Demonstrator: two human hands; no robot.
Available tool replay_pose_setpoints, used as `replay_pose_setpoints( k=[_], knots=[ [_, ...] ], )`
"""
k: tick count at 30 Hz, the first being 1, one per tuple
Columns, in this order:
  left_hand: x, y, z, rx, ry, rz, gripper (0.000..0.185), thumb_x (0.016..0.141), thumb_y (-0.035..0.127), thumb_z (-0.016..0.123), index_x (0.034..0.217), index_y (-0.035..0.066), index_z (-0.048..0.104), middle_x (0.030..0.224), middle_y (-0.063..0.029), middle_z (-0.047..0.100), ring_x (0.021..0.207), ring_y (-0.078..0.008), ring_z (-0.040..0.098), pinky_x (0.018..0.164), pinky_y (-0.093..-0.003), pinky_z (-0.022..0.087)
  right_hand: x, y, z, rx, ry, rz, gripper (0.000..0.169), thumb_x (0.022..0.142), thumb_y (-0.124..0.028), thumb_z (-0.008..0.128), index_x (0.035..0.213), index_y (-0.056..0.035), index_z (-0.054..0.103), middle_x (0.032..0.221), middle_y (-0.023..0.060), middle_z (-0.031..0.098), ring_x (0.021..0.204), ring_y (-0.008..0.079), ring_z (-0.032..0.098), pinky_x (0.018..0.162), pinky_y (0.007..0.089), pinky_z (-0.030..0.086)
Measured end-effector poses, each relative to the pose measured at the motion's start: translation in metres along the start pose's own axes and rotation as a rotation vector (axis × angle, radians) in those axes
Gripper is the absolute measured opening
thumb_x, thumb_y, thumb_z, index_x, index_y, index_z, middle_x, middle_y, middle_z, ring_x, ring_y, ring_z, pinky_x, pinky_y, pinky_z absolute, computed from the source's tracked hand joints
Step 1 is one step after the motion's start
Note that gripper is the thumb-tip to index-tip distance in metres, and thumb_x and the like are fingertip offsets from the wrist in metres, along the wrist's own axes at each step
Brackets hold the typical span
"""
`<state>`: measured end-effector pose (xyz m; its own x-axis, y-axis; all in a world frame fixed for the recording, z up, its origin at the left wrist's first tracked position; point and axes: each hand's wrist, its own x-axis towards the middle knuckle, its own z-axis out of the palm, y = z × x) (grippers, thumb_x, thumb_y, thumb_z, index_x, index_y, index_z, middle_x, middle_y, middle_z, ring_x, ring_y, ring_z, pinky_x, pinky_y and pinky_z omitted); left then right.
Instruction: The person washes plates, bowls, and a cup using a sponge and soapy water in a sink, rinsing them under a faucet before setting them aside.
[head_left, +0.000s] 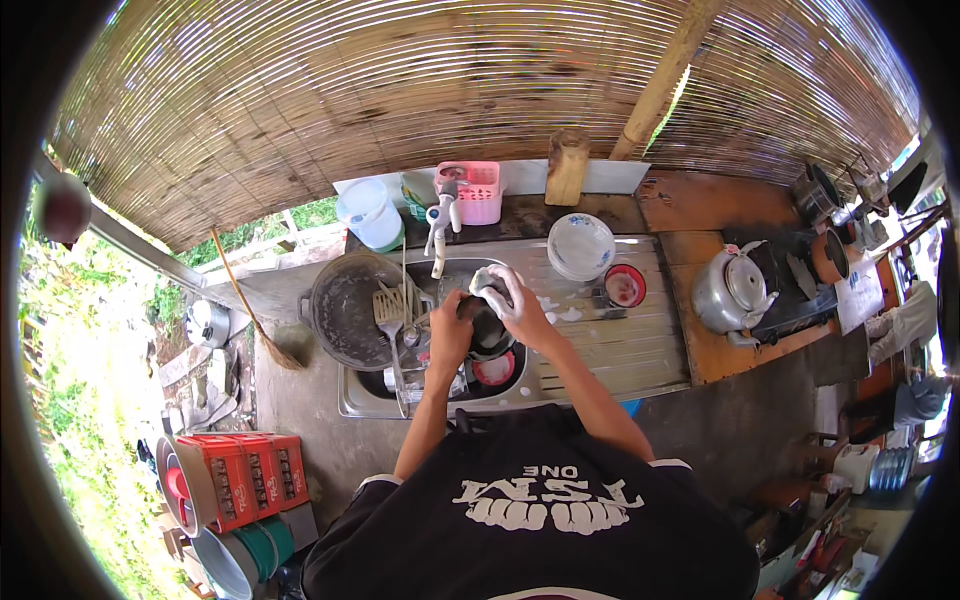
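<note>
Over the stainless steel sink (356, 405), my left hand (450, 334) grips a small dark metal pot (491, 337) by its rim or handle; which part is hidden. My right hand (529, 319), white with suds, holds a pale soapy sponge or cloth (487, 279) at the pot's far edge. Below the pot, a red bowl with suds (495, 369) and clear glassware (457, 386) lie in the basin. A large blackened basin-shaped pan (341, 315) rests on the sink's left side, with a slotted metal spatula (388, 315) across it.
Behind the sink stand a tap (444, 217), a translucent bucket (370, 214) and a pink basket (480, 206). The drainboard (622, 360) bears stacked plates (581, 247) and a red soapy cup (625, 286). To the right, an aluminium kettle (727, 292) sits by a stove.
</note>
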<state>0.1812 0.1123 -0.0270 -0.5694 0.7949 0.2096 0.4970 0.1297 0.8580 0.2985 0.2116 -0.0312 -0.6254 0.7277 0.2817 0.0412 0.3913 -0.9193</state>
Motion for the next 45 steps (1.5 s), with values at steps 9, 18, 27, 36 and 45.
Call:
replay_pose_setpoints(
  k=[9,18,27,36,45],
  knots=[
    [0.019,0.015,0.014,-0.006,0.072,0.138,0.016,0.083,-0.002,0.063,0.097,0.000,0.054,0.085,-0.0220,0.068,0.084,-0.0435,0.065,0.069,-0.0440,0.050,-0.001,-0.005,-0.050,0.130,0.060,0.056,0.047,0.077,-0.019,0.080,0.114,-0.0037,0.056,0.107,0.0121,0.057,0.102,0.0263,0.058,0.090,0.0367,0.046],
    [0.031,0.009,0.021,0.020,-0.075,0.252,0.023,0.073,-0.011,0.061,0.094,-0.002,0.060,0.099,-0.0173,0.069,0.096,-0.0321,0.068,0.084,-0.0360,0.052,0.001,-0.031,-0.052,0.031,0.330,-0.093,0.025,0.091,-0.010,0.062,0.115,-0.0003,0.061,0.110,0.0151,0.062,0.103,0.0286,0.061,0.092,0.0367,0.047],
    [0.020,0.001,0.015,-0.016,-0.058,0.307,0.029,0.068,-0.007,0.065,0.095,0.001,0.058,0.095,-0.0171,0.065,0.093,-0.0378,0.063,0.081,-0.0419,0.050,-0.022,-0.028,-0.043,-0.209,-0.030,-0.128,0.061,0.077,-0.022,0.080,0.128,-0.0086,0.048,0.103,0.0175,0.057,0.097,0.0382,0.060,0.087,0.0415,0.049],
    [0.000,0.011,0.001,-0.084,0.052,0.108,0.040,0.073,-0.009,0.066,0.108,0.000,0.048,0.097,-0.0184,0.068,0.098,-0.0339,0.068,0.084,-0.0379,0.051,-0.020,-0.039,-0.027,-0.659,-0.178,-0.116,0.044,0.086,-0.024,0.067,0.127,-0.0137,0.055,0.085,0.0178,0.065,0.078,0.0403,0.064,0.066,0.0497,0.049],
    [-0.015,0.015,0.009,-0.056,0.044,0.045,0.050,0.072,-0.006,0.068,0.114,0.000,0.043,0.103,-0.0183,0.067,0.106,-0.0298,0.067,0.090,-0.0366,0.050,-0.008,-0.031,-0.034,-0.549,-0.142,-0.165,0.023,0.091,-0.032,0.060,0.104,-0.0142,0.067,0.081,0.0157,0.068,0.073,0.0357,0.065,0.062,0.0457,0.050]
  ],
)
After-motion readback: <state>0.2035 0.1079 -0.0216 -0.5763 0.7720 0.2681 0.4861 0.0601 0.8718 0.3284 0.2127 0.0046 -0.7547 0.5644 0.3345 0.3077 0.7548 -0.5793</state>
